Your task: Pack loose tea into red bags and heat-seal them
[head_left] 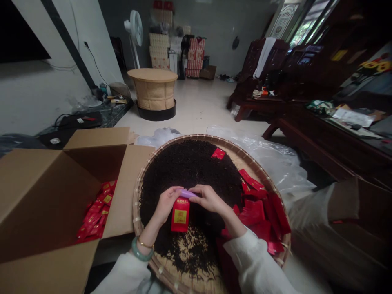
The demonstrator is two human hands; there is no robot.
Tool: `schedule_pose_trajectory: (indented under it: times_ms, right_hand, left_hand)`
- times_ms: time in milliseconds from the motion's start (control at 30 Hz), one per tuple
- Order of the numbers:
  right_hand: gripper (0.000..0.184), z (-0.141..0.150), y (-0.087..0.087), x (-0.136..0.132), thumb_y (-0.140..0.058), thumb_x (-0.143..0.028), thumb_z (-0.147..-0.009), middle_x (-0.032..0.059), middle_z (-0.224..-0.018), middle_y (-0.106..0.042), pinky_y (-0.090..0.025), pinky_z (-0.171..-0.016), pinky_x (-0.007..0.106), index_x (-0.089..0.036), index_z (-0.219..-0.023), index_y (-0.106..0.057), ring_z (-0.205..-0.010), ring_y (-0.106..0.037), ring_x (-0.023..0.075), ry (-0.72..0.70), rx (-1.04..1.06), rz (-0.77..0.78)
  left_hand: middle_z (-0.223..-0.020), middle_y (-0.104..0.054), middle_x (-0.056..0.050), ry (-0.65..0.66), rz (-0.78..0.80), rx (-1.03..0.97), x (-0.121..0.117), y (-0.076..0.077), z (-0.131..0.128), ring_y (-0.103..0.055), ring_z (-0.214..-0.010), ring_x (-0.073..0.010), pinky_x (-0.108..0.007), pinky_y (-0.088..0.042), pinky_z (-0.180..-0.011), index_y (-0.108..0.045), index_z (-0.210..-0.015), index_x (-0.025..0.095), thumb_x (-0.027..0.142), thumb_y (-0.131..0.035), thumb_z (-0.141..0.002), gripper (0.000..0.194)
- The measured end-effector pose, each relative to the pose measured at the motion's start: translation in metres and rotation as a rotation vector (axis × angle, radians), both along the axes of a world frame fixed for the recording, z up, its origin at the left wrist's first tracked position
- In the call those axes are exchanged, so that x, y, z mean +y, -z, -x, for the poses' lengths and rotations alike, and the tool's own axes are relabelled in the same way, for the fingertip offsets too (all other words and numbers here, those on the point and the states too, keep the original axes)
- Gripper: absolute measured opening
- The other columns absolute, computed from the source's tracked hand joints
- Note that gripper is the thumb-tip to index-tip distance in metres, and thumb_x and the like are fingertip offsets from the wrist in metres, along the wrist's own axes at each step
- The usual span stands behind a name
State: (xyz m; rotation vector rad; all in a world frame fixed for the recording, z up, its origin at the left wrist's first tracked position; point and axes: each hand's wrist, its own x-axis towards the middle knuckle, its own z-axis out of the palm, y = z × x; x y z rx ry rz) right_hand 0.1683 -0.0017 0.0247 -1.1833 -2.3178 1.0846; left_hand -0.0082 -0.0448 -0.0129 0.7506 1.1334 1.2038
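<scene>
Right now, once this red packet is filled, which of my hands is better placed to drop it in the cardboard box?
Probably the left hand. It already grips the red packet, and the cardboard box with the other packets sits on your left. The right hand holds a small purple scoop and would have to cross over.

Pale tiled floor, dark wooden furniture, standing fan.

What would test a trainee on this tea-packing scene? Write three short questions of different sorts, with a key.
1. True or false: the left hand and right hand hold one red packet upright over the loose tea.
2. The empty red packets lie on which side of the woven tray? A left, B right.
3. What holds the packets beside the tray?

Key: 1 true; 2 B; 3 the cardboard box.
</scene>
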Motion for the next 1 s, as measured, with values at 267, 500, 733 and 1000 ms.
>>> schedule_pose_trajectory:
  times_ms: [267, 500, 733, 1000]
  right_hand:
    - [0.023, 0.0025, -0.0006, -0.0012, -0.064, -0.023, -0.081, 0.0048, -0.090, -0.071, -0.044, -0.075, 0.027, -0.019, -0.102, -0.072, -0.082, -0.063, 0.0198, -0.005, -0.013, -0.007]
    - [0.025, 0.0031, -0.0011, -0.0014, -0.065, -0.023, -0.080, 0.0055, -0.092, -0.071, -0.044, -0.074, 0.028, -0.018, -0.104, -0.071, -0.083, -0.064, 0.0205, 0.003, -0.021, 0.012]
    - [0.025, 0.0035, -0.0003, -0.0012, -0.065, -0.022, -0.080, 0.0058, -0.093, -0.071, -0.044, -0.075, 0.027, -0.017, -0.104, -0.071, -0.085, -0.064, 0.0202, 0.001, -0.020, 0.018]
    - [0.024, 0.0032, 0.0017, -0.0015, -0.065, -0.023, -0.081, 0.0054, -0.092, -0.070, -0.043, -0.075, 0.027, -0.018, -0.104, -0.071, -0.084, -0.063, 0.0197, -0.003, -0.010, 0.008]
  left_hand:
    - [-0.074, -0.072, -0.003, -0.024, 0.004, 0.069, -0.0019, 0.0005, 0.0010, -0.063, -0.058, -0.0156, -0.025, -0.047, -0.056, -0.067, -0.089, 0.014, 0.043, -0.073, -0.066, 0.037]
    - [-0.065, -0.070, -0.001, -0.035, 0.003, 0.079, -0.0020, 0.0008, 0.0010, -0.059, -0.052, -0.0135, -0.023, -0.044, -0.052, -0.067, -0.086, 0.014, 0.043, -0.073, -0.065, 0.036]
    - [-0.064, -0.069, -0.001, -0.033, 0.002, 0.069, -0.0024, -0.0008, 0.0008, -0.059, -0.051, -0.0128, -0.023, -0.044, -0.052, -0.067, -0.086, 0.014, 0.043, -0.073, -0.065, 0.037]
    - [-0.066, -0.071, -0.002, -0.039, -0.003, 0.096, -0.0026, -0.0014, 0.0008, -0.060, -0.052, -0.0139, -0.023, -0.045, -0.052, -0.068, -0.086, 0.014, 0.044, -0.074, -0.064, 0.038]
